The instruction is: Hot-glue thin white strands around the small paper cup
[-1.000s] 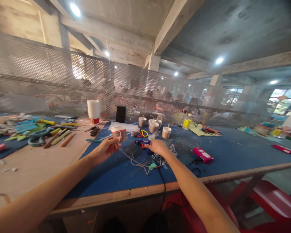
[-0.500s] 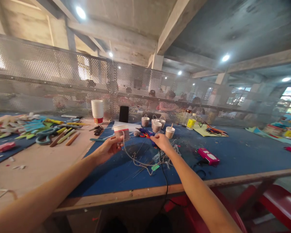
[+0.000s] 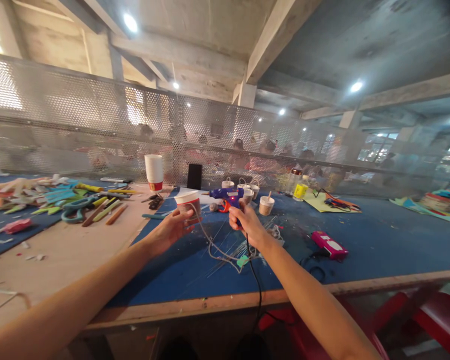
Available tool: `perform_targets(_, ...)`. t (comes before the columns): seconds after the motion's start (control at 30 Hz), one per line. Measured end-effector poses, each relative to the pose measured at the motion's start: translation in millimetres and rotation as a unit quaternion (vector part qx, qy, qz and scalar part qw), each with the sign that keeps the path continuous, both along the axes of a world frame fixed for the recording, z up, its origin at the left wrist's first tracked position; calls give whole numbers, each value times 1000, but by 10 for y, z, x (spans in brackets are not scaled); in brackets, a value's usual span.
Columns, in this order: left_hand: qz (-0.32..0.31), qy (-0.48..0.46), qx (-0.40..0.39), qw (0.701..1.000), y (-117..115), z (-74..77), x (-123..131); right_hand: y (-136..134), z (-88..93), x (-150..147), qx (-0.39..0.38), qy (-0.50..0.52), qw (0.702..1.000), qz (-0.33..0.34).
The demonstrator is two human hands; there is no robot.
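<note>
My left hand (image 3: 174, 227) is closed around a paper cup (image 3: 189, 200) with a white upper band and a cord-wrapped lower part. Grey cord (image 3: 213, 246) trails from the cup over the blue table to a loose tangle (image 3: 273, 235). In my right hand (image 3: 247, 220) is a blue glue gun (image 3: 225, 192) with an orange trigger and a small red light. Its nozzle points left, just right of the cup and apart from it. The gun's black cable (image 3: 257, 280) drops over the table's front edge.
Several small cups (image 3: 266, 205) stand behind the gun. A stack of white cups (image 3: 153, 171), scissors (image 3: 73, 210) and markers (image 3: 114, 214) lie left. Right are a yellow-labelled bottle (image 3: 301, 189) and a pink box (image 3: 329, 245). A perforated metal screen (image 3: 97, 130) closes off the back.
My right hand has lifted the glue gun off the table area and now grips its handle, nozzle toward the cup. The view has shifted slightly; my left hand keeps the cup.
</note>
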State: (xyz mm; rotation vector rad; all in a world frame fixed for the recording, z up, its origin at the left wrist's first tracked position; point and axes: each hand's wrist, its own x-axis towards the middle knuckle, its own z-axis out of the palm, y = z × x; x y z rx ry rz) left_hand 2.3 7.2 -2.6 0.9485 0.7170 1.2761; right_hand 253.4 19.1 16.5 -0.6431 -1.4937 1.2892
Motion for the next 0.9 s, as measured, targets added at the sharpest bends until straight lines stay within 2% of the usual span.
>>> perform_targets(0.1, -11, -12, 4, 1000, -13, 9, 21, -41, 20, -24, 24, -21, 999, -17)
perform_targets(0.3, 11, -47, -15, 999, 12, -17, 20, -117, 29, -75, 54, -47, 997, -28)
perform_targets(0.63, 9, -29, -27, 999, -103, 119, 86, -171, -49, -98, 105, -143, 981, -77)
perform_targets(0.9, -3, -2, -17, 1000, -23, 22, 32, -177, -50, -102, 126, -135, 974, -128)
